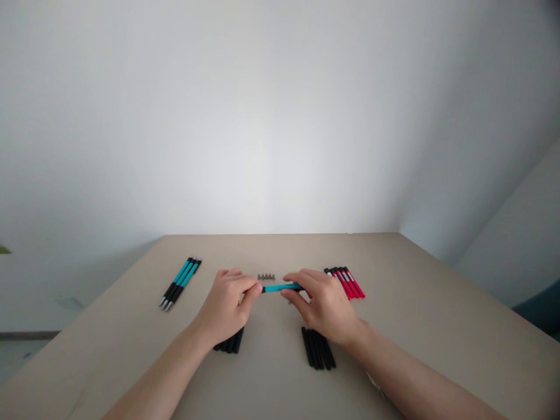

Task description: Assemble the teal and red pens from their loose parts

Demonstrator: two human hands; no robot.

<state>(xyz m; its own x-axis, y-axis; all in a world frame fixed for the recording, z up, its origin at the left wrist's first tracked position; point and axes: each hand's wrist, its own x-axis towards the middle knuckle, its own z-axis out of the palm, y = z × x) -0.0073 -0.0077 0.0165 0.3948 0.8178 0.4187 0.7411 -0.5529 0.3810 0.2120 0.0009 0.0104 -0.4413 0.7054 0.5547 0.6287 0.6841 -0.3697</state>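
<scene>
While the left hand (231, 298) pinches one end between thumb and fingers, I see the right hand (326, 300) gripping the other end of a slim turquoise barrel with black ends (273, 288). It lies nearly level between the two hands, over the middle of the beige tabletop (271, 385), its turquoise stretch showing in the gap. Just beyond it, as I view it, stands a short row of small grey metal cones (266, 277). Off to my left, three turquoise-and-black pens with silvery tips (180, 282) lie slanted side by side. Past the right hand I can make out a group of red sticks with black ends and white markings (351, 283), partly covered by that hand. Nearer me are two bundles of plain black rods: one partly hidden under the left hand (230, 343), the other below the right (318, 349).
</scene>
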